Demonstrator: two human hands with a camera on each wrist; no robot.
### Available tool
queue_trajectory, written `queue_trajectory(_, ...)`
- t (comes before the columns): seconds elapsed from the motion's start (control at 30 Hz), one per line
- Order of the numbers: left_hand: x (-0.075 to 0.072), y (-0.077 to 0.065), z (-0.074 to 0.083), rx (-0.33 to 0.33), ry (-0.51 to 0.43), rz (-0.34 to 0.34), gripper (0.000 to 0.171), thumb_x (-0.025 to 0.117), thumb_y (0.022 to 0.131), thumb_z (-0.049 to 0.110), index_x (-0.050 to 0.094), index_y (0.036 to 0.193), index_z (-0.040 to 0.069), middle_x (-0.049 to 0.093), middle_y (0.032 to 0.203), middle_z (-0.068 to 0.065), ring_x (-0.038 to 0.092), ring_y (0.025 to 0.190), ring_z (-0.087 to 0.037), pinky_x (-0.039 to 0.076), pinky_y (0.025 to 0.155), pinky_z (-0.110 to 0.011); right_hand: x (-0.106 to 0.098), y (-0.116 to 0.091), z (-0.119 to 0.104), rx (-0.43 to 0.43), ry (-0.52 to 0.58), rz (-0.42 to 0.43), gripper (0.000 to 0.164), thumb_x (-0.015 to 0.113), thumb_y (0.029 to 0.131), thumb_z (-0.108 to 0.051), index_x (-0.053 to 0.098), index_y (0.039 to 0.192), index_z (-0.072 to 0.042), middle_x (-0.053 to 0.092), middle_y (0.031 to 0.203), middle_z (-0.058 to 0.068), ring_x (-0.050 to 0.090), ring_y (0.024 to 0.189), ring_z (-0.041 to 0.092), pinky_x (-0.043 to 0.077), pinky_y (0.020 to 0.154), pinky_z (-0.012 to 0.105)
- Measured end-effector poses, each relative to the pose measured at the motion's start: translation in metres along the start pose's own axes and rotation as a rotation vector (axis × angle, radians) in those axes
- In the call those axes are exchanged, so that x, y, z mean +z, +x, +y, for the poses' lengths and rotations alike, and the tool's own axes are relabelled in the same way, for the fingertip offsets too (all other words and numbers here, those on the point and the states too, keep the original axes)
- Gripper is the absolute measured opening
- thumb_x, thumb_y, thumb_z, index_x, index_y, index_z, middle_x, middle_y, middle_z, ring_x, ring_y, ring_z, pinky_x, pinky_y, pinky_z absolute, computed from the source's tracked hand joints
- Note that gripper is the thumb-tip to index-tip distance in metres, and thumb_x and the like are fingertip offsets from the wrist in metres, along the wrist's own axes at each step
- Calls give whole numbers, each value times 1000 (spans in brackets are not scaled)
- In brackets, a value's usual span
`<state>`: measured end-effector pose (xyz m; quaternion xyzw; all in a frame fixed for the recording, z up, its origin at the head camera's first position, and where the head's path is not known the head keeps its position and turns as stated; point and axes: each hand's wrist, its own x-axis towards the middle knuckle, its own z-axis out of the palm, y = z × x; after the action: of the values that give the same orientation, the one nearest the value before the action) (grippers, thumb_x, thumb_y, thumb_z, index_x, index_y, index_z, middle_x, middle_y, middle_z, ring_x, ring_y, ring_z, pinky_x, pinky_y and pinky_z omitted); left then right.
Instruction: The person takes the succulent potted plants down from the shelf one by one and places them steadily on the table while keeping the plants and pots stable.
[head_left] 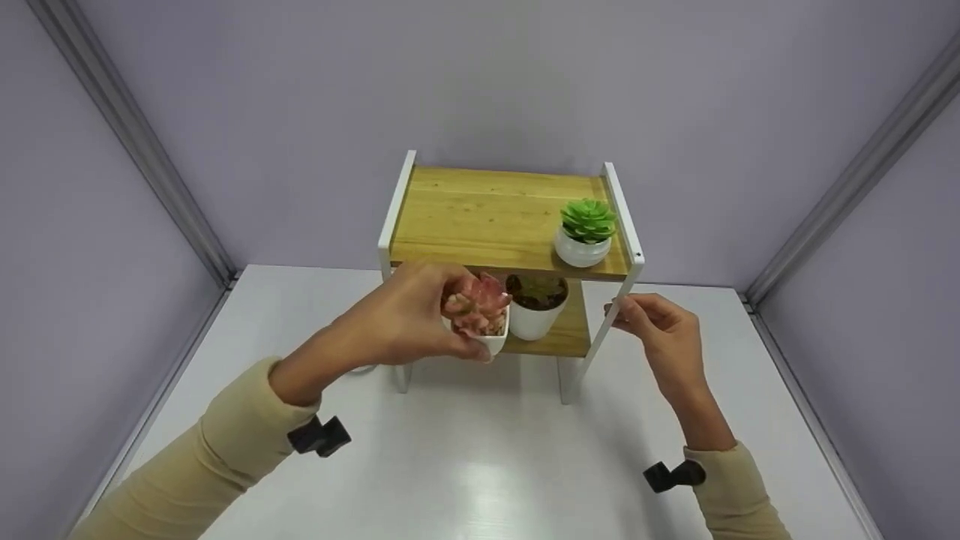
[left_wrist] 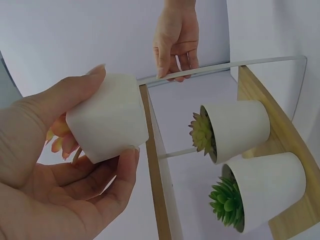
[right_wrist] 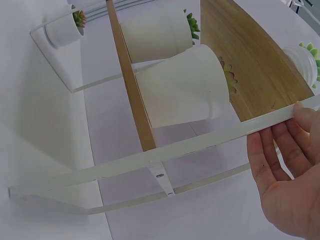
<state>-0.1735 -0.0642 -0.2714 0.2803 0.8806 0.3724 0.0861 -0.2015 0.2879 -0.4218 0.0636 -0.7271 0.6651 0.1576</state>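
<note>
My left hand holds a small square white pot with a pinkish-red succulent, thumb on one side and fingers on the other. It is in front of the two-tier wooden shelf, near the top board's front edge. My right hand pinches the white frame post on the shelf's right side between thumb and fingers. Two taller white pots stand on the lower board: one with a reddish-green succulent, the other with a green one. In the head view the left hand hides part of that board.
A round white pot with a bright green succulent sits at the top board's right front corner. Another white pot stands beyond the shelf's far side on the white table. Pale walls enclose the back and sides.
</note>
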Motion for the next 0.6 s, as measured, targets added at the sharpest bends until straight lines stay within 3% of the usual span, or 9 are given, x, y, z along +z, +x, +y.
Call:
queue_trajectory(0.23,2,-7,-13,11,22,22,45,99,72,24,71,105,12,73,98,0,64,88,-12,55,78,-31,0,1,0,2,3,-10,31,70,102,-18,72,116,10,80,101,3,79,97,18,62,94,34)
queue_trajectory(0.6,9,-17,-38,-77,17,64,52,98,73,24,70,114,9,73,106,-4,69,94,-15,59,81,-34,0,0,0,0,1,-3,27,70,102,-16,73,115,8,81,99,3,80,95,20,63,93,35)
